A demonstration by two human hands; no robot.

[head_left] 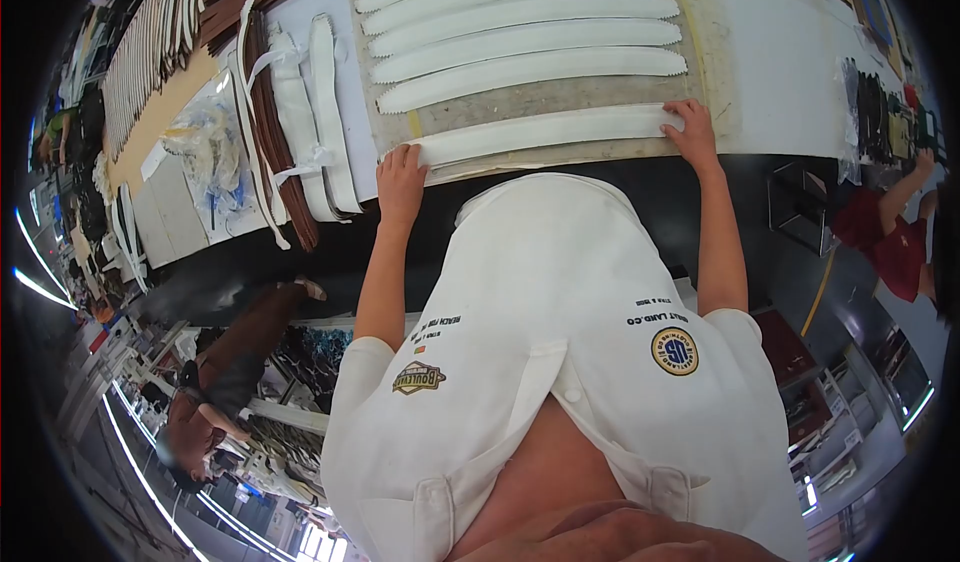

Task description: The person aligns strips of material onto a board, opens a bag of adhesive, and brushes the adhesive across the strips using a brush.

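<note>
Keeping the held white strip point(545, 133) flat and evenly drawn between its ends looks like the way to do this step well: light tension, no twist, fingertips kept to the extreme ends so that the middle stays uncreased. The strip lies along the near edge of a grey board point(590, 97), its long axis running from a little below nine o'clock to a little above three (which end counts as its head cannot be told). The left hand point(401, 174) grasps the nine o'clock end, fingers bent over it; the right hand point(692, 134) holds the three o'clock end between thumb and fingers, though how firmly either grips cannot be told. Toward twelve, a row of jagged-ended strips point(525, 20) rests on the board, roughly parallel to the held one. At nine, past the left hand, lie brown strips point(276, 142) and a white bundle point(293, 102), both pointing nearer twelve and six.
</note>
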